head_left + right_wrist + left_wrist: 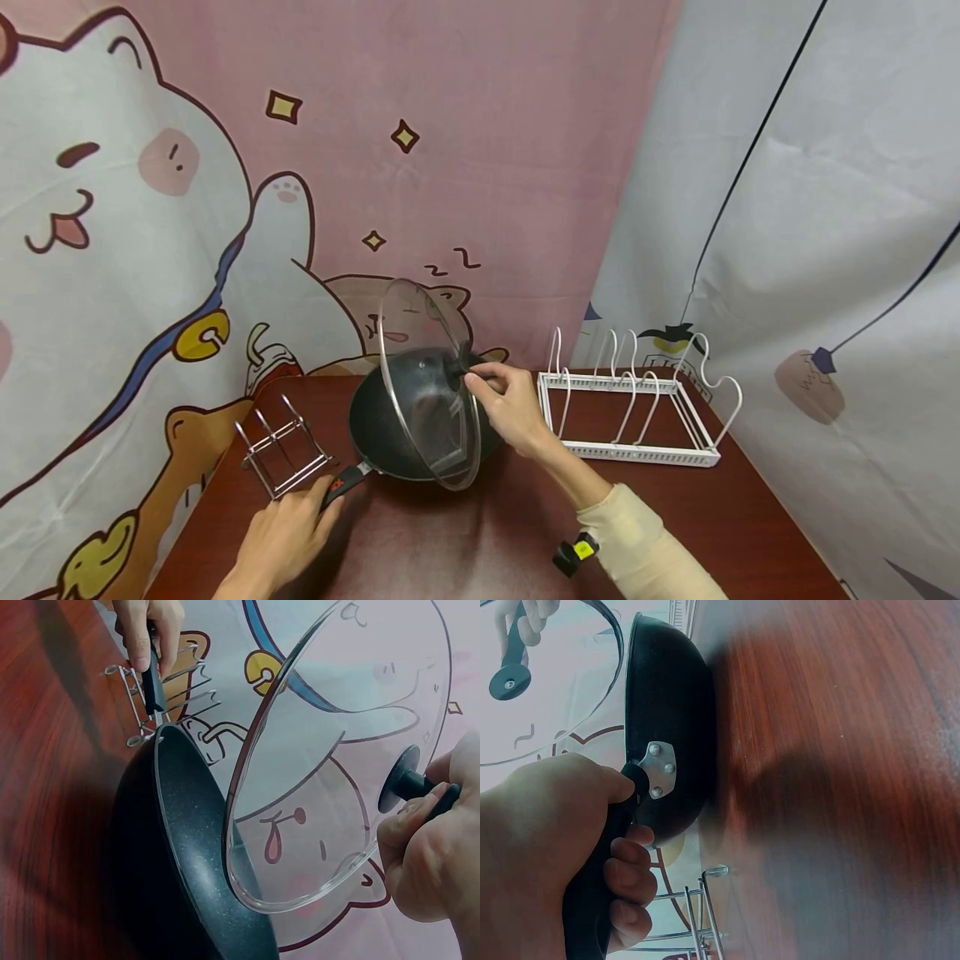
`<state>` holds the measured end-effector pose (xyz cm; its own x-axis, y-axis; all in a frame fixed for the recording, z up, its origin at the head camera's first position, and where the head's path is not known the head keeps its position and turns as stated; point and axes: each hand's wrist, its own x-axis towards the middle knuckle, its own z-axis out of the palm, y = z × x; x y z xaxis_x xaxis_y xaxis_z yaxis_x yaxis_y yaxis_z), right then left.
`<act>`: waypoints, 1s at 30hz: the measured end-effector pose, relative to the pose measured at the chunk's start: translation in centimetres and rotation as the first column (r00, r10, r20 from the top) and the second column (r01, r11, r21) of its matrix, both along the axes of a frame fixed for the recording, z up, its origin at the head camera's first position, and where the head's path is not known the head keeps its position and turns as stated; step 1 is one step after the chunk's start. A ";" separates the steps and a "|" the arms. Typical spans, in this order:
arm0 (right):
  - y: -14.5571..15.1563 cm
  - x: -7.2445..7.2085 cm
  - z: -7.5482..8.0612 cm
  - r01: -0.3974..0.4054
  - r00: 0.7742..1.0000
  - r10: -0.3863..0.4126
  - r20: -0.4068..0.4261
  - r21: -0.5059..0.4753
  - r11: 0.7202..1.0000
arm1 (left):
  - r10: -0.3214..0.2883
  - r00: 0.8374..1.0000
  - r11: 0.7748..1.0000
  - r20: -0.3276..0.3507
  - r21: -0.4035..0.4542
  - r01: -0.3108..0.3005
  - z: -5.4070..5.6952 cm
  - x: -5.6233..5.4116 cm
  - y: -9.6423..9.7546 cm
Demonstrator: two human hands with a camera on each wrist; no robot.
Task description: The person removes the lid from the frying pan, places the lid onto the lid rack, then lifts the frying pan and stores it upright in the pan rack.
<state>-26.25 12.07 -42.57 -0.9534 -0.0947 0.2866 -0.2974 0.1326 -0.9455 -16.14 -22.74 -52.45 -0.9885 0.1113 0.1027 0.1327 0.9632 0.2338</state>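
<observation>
A dark wok (405, 454) stands on the table, its black handle (347, 482) pointing toward the front left. My left hand (288, 529) grips that handle, thumb on top and fingers curled beneath, as the left wrist view shows. Over the wok, my right hand (513, 408) holds a glass lid (259, 750) by its dark knob (409, 784). The lid is tilted nearly upright, its glass facing left. In the right wrist view its lower rim overlaps the wok's edge; whether they touch I cannot tell.
A small chrome wire rack (281, 454) stands left of the wok. To the right is a white rack (630, 450) with several upright loops. A printed cloth (525, 167) hangs behind the reddish-brown table (480, 558).
</observation>
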 end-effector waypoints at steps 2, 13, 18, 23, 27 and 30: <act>0.0 0.0 0.0 -0.014 0.999 0.015 0.029 -0.028 1.000 | 0.001 1.000 1.000 0.004 0.001 -0.001 0.0 0.0 0.0; 0.3 0.0 0.2 -0.089 0.985 0.112 0.131 -0.171 0.981 | 0.008 1.000 1.000 0.029 0.009 -0.009 0.0 0.0 0.0; 0.5 -0.2 0.2 -0.108 0.981 0.138 0.139 -0.202 0.973 | 0.006 1.000 1.000 0.013 -0.001 -0.006 0.0 0.0 0.0; 0.7 -0.2 0.1 -0.135 0.974 0.176 0.145 -0.257 0.957 | 0.005 1.000 1.000 0.011 -0.005 -0.005 0.0 0.0 0.0; 0.7 -0.3 0.1 -0.135 0.971 0.186 0.152 -0.294 0.946 | 0.003 1.000 1.000 -0.004 -0.007 -0.003 0.0 0.1 0.0; 0.8 -0.3 0.0 -0.128 0.968 0.189 0.167 -0.320 0.939 | -0.002 1.000 1.000 -0.017 -0.009 0.002 0.0 0.1 0.0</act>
